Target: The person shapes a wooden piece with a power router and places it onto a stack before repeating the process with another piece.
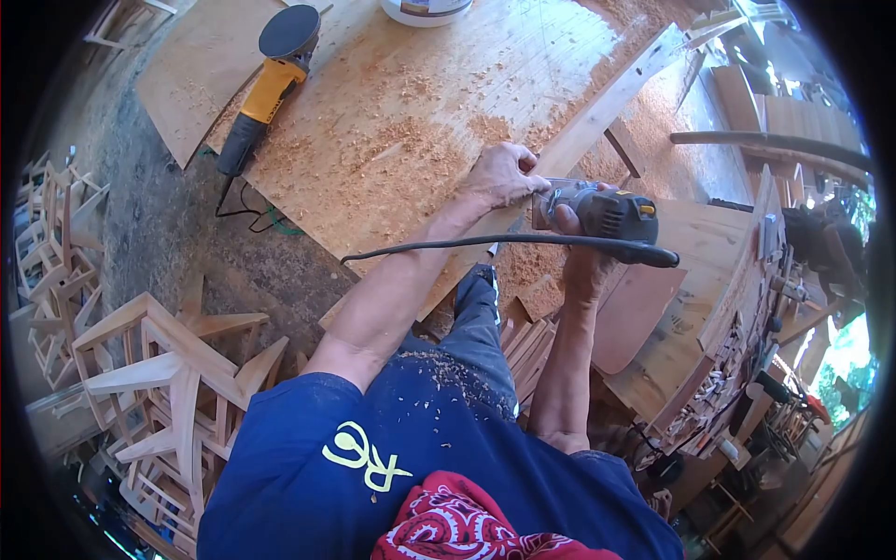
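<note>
The right hand (571, 245) is closed around the rear of a grey and black handheld power tool (605, 213), right of the frame's centre. The tool sits on a long, narrow pale wooden plank (611, 107) that runs diagonally from the upper right down towards the middle. The left hand (504, 175) lies on this plank just left of the tool, fingers together and bent, their tips against the tool's front. Whether they grip it or only press cannot be told. A black power cord (485, 241) leaves the tool and crosses the left forearm.

The plank rests on a large plywood sheet (392, 131) strewn with wood shavings. At the upper left of the sheet lies a yellow and black disc sander (269, 86). A white round tub (427, 9) shows at the top edge. Bare wooden chair frames (168, 373) are stacked at the lower left.
</note>
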Motion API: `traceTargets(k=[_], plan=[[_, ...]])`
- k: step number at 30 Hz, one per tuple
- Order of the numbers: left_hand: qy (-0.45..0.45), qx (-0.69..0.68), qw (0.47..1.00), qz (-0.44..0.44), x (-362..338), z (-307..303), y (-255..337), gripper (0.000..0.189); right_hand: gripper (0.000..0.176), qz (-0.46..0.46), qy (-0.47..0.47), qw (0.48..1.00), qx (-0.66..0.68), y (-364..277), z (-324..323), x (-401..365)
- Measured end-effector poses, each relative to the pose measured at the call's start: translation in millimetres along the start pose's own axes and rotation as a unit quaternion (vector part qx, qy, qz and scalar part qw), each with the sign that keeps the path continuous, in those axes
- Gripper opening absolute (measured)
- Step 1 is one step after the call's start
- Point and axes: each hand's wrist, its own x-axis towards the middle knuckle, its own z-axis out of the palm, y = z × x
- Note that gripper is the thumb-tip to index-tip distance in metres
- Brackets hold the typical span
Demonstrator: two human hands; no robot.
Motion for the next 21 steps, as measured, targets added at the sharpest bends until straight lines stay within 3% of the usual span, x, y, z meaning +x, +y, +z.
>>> traceTargets(k=[4, 8, 21], plan=[[0.020, -0.045, 0.999, 0.023, 2.0, 2.1, -7.7, 0.040, 0.063, 0.006, -0.022, 0.999, -0.028, -4.8, -1.2, 5.1], [0.004, -0.055, 0.998, -0.017, -2.5, -2.2, 0.0, 0.037, 0.064, -0.010, -0.042, 0.997, -0.058, 0.9, -5.3, 9.1], [0.035, -0.065, 0.997, -0.017, 4.4, 0.8, -0.1, 0.027, 0.065, 0.003, -0.040, 0.999, -0.008, 4.6, 3.3, 21.1]])
